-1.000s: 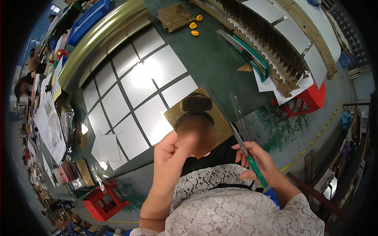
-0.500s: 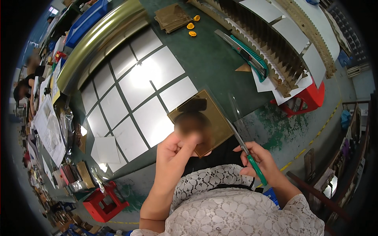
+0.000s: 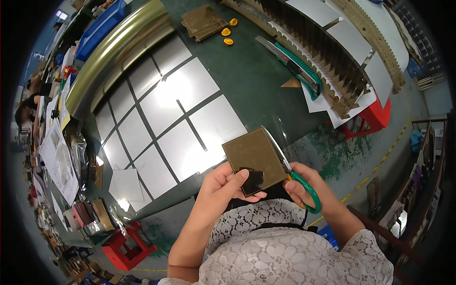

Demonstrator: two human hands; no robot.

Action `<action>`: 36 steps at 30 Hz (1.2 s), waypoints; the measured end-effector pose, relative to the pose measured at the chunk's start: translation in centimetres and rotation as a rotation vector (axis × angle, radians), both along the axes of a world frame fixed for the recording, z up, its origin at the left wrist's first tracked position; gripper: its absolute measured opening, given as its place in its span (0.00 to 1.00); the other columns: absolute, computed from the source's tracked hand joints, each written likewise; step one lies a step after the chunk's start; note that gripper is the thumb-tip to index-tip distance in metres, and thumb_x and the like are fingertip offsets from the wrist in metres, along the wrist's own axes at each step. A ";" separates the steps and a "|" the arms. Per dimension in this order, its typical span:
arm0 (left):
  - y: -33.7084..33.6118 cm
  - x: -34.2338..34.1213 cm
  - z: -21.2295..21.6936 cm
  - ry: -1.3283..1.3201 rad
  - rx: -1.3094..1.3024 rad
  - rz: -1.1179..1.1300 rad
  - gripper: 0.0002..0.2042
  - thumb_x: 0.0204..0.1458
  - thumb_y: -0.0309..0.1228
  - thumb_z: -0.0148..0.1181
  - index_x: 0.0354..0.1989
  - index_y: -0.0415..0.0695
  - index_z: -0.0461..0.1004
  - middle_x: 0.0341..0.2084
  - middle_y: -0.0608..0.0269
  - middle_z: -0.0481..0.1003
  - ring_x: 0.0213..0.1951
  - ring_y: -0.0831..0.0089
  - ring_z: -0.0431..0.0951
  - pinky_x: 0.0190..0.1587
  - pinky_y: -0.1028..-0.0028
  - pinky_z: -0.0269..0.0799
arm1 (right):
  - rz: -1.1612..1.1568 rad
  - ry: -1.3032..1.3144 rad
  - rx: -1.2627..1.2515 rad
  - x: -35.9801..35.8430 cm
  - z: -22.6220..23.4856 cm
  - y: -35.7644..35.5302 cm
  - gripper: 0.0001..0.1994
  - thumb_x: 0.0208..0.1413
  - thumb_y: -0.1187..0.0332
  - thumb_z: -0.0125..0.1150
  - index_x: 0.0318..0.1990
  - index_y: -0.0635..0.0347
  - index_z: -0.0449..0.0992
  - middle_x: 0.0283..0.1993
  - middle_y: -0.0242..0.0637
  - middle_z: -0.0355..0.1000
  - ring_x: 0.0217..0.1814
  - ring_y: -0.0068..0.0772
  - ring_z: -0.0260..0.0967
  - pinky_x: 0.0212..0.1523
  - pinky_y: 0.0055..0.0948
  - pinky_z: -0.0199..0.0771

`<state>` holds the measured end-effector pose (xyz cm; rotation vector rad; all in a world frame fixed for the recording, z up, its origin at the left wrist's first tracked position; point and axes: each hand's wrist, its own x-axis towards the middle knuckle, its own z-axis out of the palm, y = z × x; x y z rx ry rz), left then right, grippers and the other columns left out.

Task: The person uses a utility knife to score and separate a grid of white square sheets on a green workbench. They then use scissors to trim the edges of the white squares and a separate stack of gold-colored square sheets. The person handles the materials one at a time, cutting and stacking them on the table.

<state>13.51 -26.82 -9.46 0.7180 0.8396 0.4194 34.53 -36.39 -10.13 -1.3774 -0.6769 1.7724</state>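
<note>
My left hand [image 3: 223, 190] grips a square, shiny bronze-coloured sheet [image 3: 259, 156] by its lower left corner, thumb on top and fingers beneath. My right hand [image 3: 306, 183] is closed around the green handles of a pair of scissors [image 3: 304, 187]. The blades lie along the right edge of the sheet, pointing away from me. Whether they are parted I cannot tell. Both hands are held in front of my body, at the near edge of the green table [image 3: 251, 71]. White rectangular sheets [image 3: 190, 137] lie in rows on that table.
A large gold film roll [image 3: 118, 57] lies at the far left. Bronze sheets [image 3: 204, 21] are stacked at the back, beside yellow finger caps [image 3: 226, 32]. A green utility knife [image 3: 299, 69] rests by a slotted rack [image 3: 323, 61]. Red stools [image 3: 128, 247] stand below the table.
The sheet has turned and come down, now facing differently with its reflection mostly gone. The scissors have moved up and left, against its right edge.
</note>
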 end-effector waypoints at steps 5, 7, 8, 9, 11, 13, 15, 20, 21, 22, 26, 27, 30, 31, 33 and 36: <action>-0.4 0.2 0.3 0.014 0.025 -0.009 0.15 0.61 0.30 0.49 0.52 0.31 0.68 0.37 0.47 0.78 0.32 0.61 0.82 0.33 0.74 0.81 | -0.003 -0.032 0.023 -0.3 0.1 -0.3 0.19 0.57 0.62 0.63 0.51 0.63 0.68 0.25 0.23 0.64 0.19 0.11 0.57 0.17 0.15 0.56; -0.4 0.3 0.3 0.008 0.031 -0.016 0.15 0.61 0.30 0.49 0.51 0.31 0.67 0.37 0.47 0.78 0.32 0.61 0.82 0.34 0.74 0.81 | -0.012 -0.035 0.040 -0.3 0.3 -0.3 0.20 0.57 0.61 0.63 0.51 0.63 0.68 0.25 0.23 0.64 0.19 0.11 0.57 0.18 0.15 0.56; -0.4 0.3 0.3 0.004 0.033 -0.020 0.15 0.61 0.30 0.49 0.51 0.31 0.67 0.37 0.47 0.78 0.32 0.61 0.82 0.34 0.74 0.81 | -0.018 -0.040 0.047 -0.4 0.4 -0.3 0.20 0.57 0.61 0.63 0.51 0.63 0.68 0.25 0.24 0.64 0.19 0.11 0.57 0.18 0.15 0.56; -0.4 0.3 0.4 0.001 0.035 -0.023 0.15 0.61 0.30 0.49 0.51 0.31 0.67 0.36 0.47 0.78 0.32 0.61 0.82 0.34 0.74 0.81 | -0.023 -0.046 0.055 -0.4 0.4 -0.4 0.20 0.57 0.61 0.63 0.51 0.63 0.68 0.25 0.24 0.65 0.19 0.11 0.57 0.18 0.15 0.56; -0.6 0.5 0.3 -0.017 0.034 -0.036 0.15 0.62 0.29 0.49 0.51 0.31 0.67 0.36 0.47 0.78 0.32 0.61 0.82 0.34 0.74 0.81 | -0.041 -0.064 0.070 -0.5 0.5 -0.4 0.20 0.57 0.61 0.63 0.51 0.64 0.68 0.26 0.24 0.65 0.19 0.11 0.57 0.18 0.15 0.56; -0.6 0.6 0.2 -0.024 0.038 -0.051 0.14 0.62 0.29 0.49 0.51 0.31 0.67 0.37 0.48 0.78 0.32 0.61 0.82 0.34 0.74 0.81 | -0.070 -0.088 0.081 -0.7 0.5 -0.5 0.20 0.58 0.61 0.62 0.51 0.64 0.68 0.26 0.24 0.65 0.19 0.11 0.57 0.18 0.15 0.56; -0.6 0.7 0.2 -0.021 0.049 -0.066 0.14 0.62 0.29 0.48 0.51 0.31 0.67 0.37 0.48 0.78 0.33 0.61 0.82 0.35 0.73 0.81 | -0.053 -0.087 0.079 -0.5 0.3 -0.6 0.19 0.58 0.60 0.61 0.50 0.64 0.68 0.26 0.25 0.66 0.19 0.11 0.58 0.18 0.16 0.56; -0.9 0.5 0.7 -0.013 0.033 -0.059 0.14 0.59 0.24 0.52 0.51 0.31 0.66 0.37 0.51 0.78 0.35 0.64 0.81 0.37 0.73 0.80 | -0.069 0.030 0.034 0.0 -0.1 -0.6 0.20 0.63 0.55 0.52 0.49 0.66 0.68 0.26 0.29 0.65 0.16 0.13 0.57 0.17 0.17 0.56; -1.1 0.3 0.9 -0.004 0.058 -0.051 0.14 0.58 0.23 0.53 0.52 0.31 0.66 0.36 0.51 0.78 0.36 0.65 0.81 0.38 0.73 0.80 | -0.100 0.095 0.038 0.0 0.0 -0.6 0.21 0.64 0.54 0.50 0.49 0.66 0.68 0.25 0.30 0.64 0.15 0.14 0.56 0.16 0.17 0.56; -1.4 -0.1 1.2 0.074 0.178 -0.048 0.14 0.57 0.22 0.54 0.51 0.31 0.67 0.36 0.52 0.78 0.35 0.66 0.81 0.38 0.74 0.79 | -0.129 0.161 0.042 -0.1 0.0 -0.5 0.22 0.65 0.53 0.47 0.49 0.67 0.68 0.25 0.31 0.63 0.14 0.14 0.55 0.16 0.17 0.56; -1.0 -3.1 2.4 0.289 0.478 0.069 0.10 0.52 0.20 0.60 0.42 0.31 0.73 0.34 0.57 0.78 0.39 0.77 0.78 0.37 0.80 0.73 | -0.125 0.343 0.025 0.8 -0.7 -0.8 0.25 0.65 0.51 0.45 0.53 0.69 0.65 0.26 0.33 0.62 0.14 0.15 0.55 0.16 0.17 0.57; -0.7 -3.8 2.8 0.303 0.520 0.121 0.09 0.53 0.20 0.60 0.41 0.31 0.73 0.33 0.58 0.77 0.38 0.78 0.78 0.37 0.80 0.73 | -0.115 0.348 0.075 0.9 -0.8 -1.2 0.26 0.65 0.51 0.45 0.54 0.69 0.64 0.26 0.33 0.63 0.15 0.15 0.55 0.16 0.17 0.57; -0.1 -3.7 3.3 0.222 0.420 0.349 0.08 0.54 0.23 0.59 0.39 0.32 0.74 0.31 0.62 0.77 0.34 0.81 0.76 0.36 0.80 0.71 | -0.086 0.242 0.240 0.4 -0.2 -1.4 0.27 0.63 0.50 0.49 0.56 0.67 0.63 0.29 0.33 0.64 0.18 0.15 0.57 0.19 0.16 0.58; 0.1 -3.5 3.3 0.174 0.348 0.436 0.07 0.54 0.24 0.59 0.39 0.32 0.74 0.31 0.63 0.76 0.33 0.81 0.75 0.36 0.80 0.70 | -0.075 0.187 0.297 0.1 0.2 -1.4 0.27 0.63 0.50 0.50 0.56 0.67 0.63 0.30 0.33 0.65 0.19 0.15 0.58 0.20 0.16 0.59; 0.0 -3.0 2.6 0.108 0.258 0.468 0.07 0.55 0.25 0.59 0.38 0.33 0.75 0.30 0.64 0.76 0.32 0.82 0.74 0.36 0.81 0.70 | -0.011 0.015 0.306 -0.3 0.9 -1.5 0.35 0.56 0.41 0.54 0.56 0.67 0.63 0.31 0.33 0.66 0.22 0.15 0.61 0.23 0.15 0.61; -0.1 -2.8 2.2 0.062 0.210 0.453 0.08 0.55 0.26 0.61 0.38 0.34 0.75 0.30 0.65 0.77 0.31 0.82 0.74 0.37 0.81 0.70 | 0.036 -0.017 0.232 -0.6 0.8 -2.1 0.40 0.47 0.42 0.65 0.58 0.66 0.61 0.38 0.34 0.67 0.34 0.18 0.63 0.36 0.17 0.64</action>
